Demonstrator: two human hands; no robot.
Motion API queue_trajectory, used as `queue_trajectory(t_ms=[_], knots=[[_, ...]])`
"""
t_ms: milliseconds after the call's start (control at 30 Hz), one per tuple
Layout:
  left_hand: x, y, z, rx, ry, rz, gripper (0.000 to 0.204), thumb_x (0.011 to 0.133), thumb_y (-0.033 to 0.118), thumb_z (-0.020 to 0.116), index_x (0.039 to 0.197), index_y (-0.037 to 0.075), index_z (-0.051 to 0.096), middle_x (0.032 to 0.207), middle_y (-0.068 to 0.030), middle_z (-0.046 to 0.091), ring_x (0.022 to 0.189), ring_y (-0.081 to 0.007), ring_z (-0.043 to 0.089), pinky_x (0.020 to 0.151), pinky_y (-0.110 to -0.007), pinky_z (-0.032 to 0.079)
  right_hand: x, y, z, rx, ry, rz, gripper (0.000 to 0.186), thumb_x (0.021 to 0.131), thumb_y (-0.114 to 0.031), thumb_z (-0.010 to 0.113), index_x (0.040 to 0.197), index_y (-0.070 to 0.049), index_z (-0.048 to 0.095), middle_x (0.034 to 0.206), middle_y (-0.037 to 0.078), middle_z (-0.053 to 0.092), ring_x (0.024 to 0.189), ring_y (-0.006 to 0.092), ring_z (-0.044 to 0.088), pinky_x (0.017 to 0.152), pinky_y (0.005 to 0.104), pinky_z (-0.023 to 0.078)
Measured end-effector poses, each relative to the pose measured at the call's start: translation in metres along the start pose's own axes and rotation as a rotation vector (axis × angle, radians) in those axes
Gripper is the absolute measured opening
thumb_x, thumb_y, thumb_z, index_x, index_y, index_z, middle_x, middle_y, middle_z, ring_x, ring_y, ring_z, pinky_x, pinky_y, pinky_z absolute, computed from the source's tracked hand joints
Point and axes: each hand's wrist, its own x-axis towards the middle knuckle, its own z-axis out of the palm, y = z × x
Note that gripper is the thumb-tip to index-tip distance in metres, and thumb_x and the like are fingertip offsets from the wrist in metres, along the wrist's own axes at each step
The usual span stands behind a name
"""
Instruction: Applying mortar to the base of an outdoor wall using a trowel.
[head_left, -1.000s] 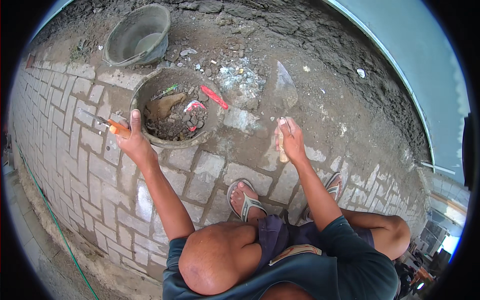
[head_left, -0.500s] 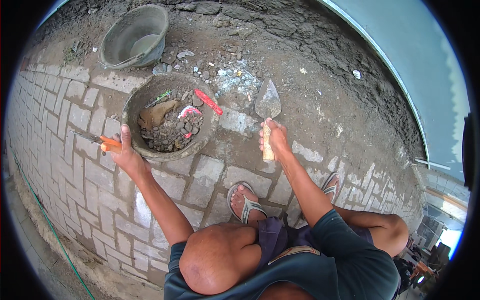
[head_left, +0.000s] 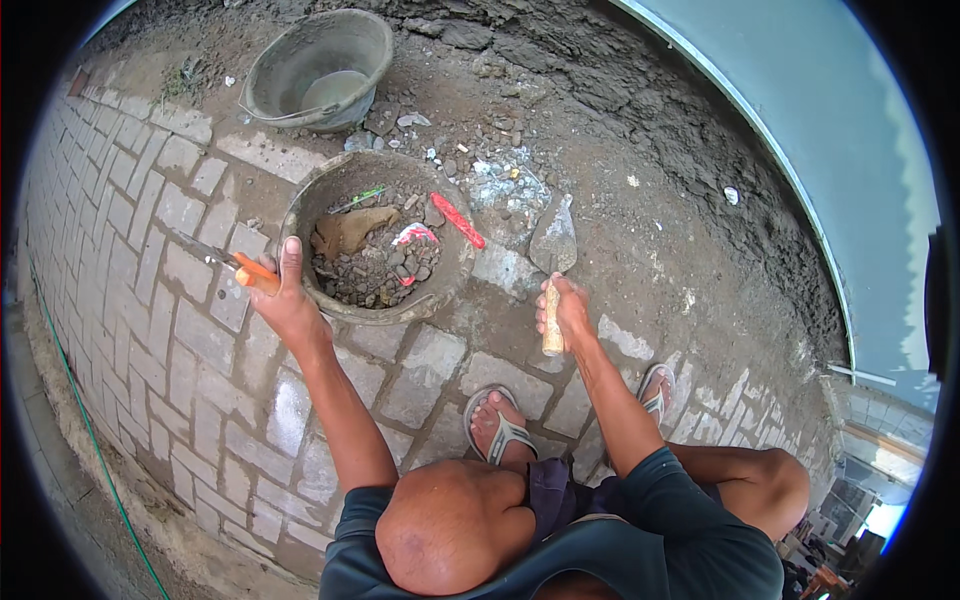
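My left hand [head_left: 295,305] is closed on an orange-handled metal tool [head_left: 258,278], possibly pliers, beside the left rim of a worn bucket [head_left: 440,295]. Inside the bucket are rubble, a brown chunk [head_left: 355,225] and red-and-white scraps [head_left: 415,236]. A red strip [head_left: 458,218] lies over its right rim. My right hand [head_left: 565,315] grips the wooden handle [head_left: 553,330] of a pointed trowel [head_left: 552,235], whose blade points away from me over dirt and white debris [head_left: 505,180].
A second bucket [head_left: 318,85] stands behind. Brick paving [head_left: 200,350] runs left and under my sandalled feet. Rough dark earth [head_left: 690,140] borders a pale blue-grey panel [head_left: 790,60] on the right. A green hose [head_left: 90,430] runs along the far left edge.
The trowel has come lower and turned upright in the view, with my right hand slightly lower. The buckets and ground now appear further right.
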Motion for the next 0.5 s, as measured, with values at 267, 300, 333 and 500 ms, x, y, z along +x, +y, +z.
queue_trajectory(t_ms=[267,300,333,500], knots=[[0.000,0.002,0.001,-0.027,0.021,0.040,0.033,0.085,0.012,0.074,0.078,0.012,0.042,0.078,0.0040,0.041,0.071,-0.0092,0.041,0.068,-0.026,0.038,-0.003,-0.011,0.042,-0.169,0.119,0.057,0.030,0.098,-0.035,0.045,0.094,-0.006,0.048,0.066,0.005,0.050,0.046,0.0156,0.049,0.038,0.0347,0.044],[0.000,0.003,0.003,-0.033,0.013,0.050,0.033,0.085,0.012,0.074,0.078,0.012,0.042,0.078,0.0040,0.041,0.071,-0.0092,0.041,0.068,-0.026,0.038,0.004,-0.019,0.051,-0.143,0.081,0.003,0.030,0.098,-0.035,0.045,0.094,-0.006,0.048,0.066,0.005,0.050,0.046,0.0156,0.049,0.038,0.0347,0.044],[-0.002,0.004,0.004,-0.020,0.002,0.054,0.032,0.085,0.012,0.074,0.078,0.012,0.042,0.078,0.0039,0.041,0.071,-0.0093,0.042,0.068,-0.025,0.039,0.014,-0.030,0.060,-0.162,0.048,-0.014,0.030,0.098,-0.035,0.045,0.093,-0.006,0.049,0.066,0.005,0.051,0.047,0.0157,0.049,0.039,0.0351,0.044],[-0.009,0.012,0.009,0.055,-0.017,0.022,0.056,0.082,0.015,0.077,0.123,-0.003,0.043,0.088,0.0031,0.036,0.080,-0.0082,0.041,0.076,-0.021,0.038,0.088,-0.098,0.100,-0.359,-0.101,-0.035,0.031,0.098,-0.033,0.046,0.089,-0.004,0.050,0.069,0.006,0.052,0.048,0.0159,0.050,0.041,0.0347,0.046]])
